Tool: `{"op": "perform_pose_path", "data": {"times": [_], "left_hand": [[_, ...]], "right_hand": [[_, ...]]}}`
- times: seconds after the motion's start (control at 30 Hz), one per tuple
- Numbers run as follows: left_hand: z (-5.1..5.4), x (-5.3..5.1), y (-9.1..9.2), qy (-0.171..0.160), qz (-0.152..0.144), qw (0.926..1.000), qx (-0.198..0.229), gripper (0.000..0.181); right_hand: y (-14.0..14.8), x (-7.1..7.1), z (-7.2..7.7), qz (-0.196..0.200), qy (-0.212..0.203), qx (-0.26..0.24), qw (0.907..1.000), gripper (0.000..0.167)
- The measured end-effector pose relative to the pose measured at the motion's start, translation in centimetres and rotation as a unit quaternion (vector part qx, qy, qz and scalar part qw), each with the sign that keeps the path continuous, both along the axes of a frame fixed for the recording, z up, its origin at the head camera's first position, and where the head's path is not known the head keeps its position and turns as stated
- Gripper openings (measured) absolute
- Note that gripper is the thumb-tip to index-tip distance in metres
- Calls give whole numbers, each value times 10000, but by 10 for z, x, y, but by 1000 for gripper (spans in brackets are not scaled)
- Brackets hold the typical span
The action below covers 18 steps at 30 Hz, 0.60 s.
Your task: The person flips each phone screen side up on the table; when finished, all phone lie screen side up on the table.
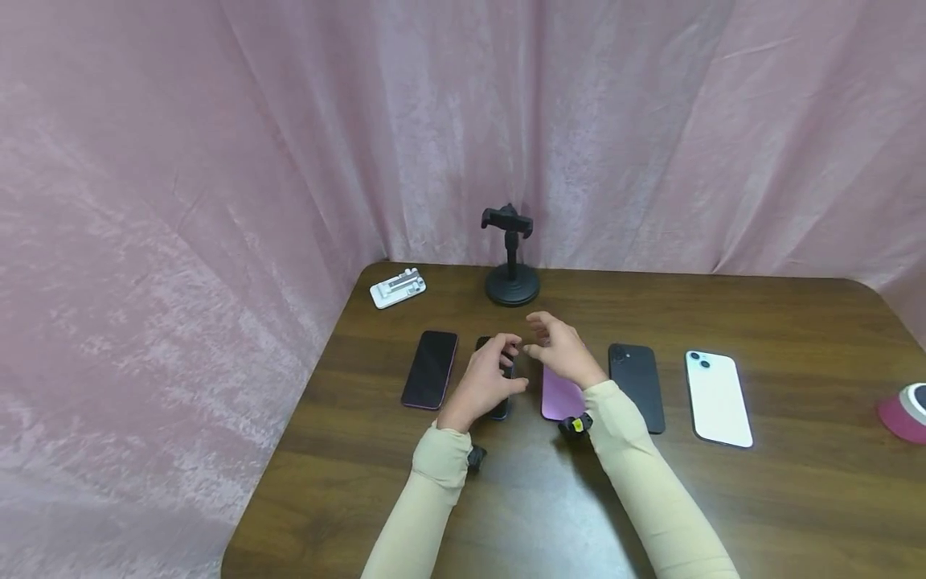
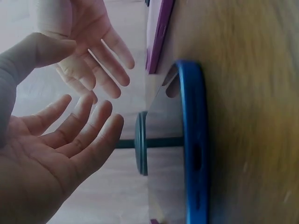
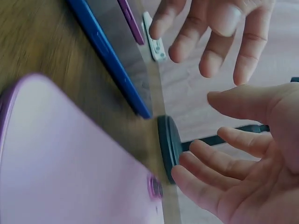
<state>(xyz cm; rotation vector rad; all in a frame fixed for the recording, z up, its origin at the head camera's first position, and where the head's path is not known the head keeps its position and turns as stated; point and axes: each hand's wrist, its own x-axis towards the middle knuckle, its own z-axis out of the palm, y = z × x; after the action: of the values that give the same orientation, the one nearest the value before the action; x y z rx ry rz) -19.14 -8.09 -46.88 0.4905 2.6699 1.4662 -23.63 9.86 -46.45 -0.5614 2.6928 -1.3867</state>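
My left hand (image 1: pixel 486 379) hovers over a blue-edged phone (image 2: pixel 194 140) that lies screen up, partly hidden by the hand in the head view. Close by, my right hand (image 1: pixel 563 351) is above a purple phone (image 1: pixel 559 396) lying back side up, its camera lens (image 3: pixel 155 187) showing in the right wrist view. Both hands hold nothing; their fingers are relaxed and loosely bent, palms turned toward each other with a small gap between. Behind them stands a black phone stand (image 1: pixel 511 277) with a round base and a clamp on top.
To the left lies a purple-edged phone (image 1: pixel 430 370), screen up. A black phone (image 1: pixel 637 388) and a white phone (image 1: pixel 719 399) lie to the right. A small white device (image 1: pixel 398 288) sits at the back left, and a pink-and-white object (image 1: pixel 904 412) at the far right. Pink curtain (image 1: pixel 615 137) hangs behind the table.
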Motion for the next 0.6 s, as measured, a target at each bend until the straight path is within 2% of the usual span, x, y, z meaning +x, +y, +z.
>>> {"op": "perform_pose_path", "data": {"times": [0.2,0.3,0.47,0.6], "left_hand": [[-2,2,14,-67,-168,9997,-133,71],[-3,2,21,-160,-351,9989,-278,77],[-6,3,30,-369,-688,9939,-779,93],[-6,4,37,-409,-697,9895,-1202,101]], "right_hand": [[17,1,-4,-124,-40,46,9999,54],[25,0,-7,-229,-20,85,9997,55],[35,0,-10,-375,-52,372,9986,57],[43,3,-11,-437,-99,554,9975,60]]}}
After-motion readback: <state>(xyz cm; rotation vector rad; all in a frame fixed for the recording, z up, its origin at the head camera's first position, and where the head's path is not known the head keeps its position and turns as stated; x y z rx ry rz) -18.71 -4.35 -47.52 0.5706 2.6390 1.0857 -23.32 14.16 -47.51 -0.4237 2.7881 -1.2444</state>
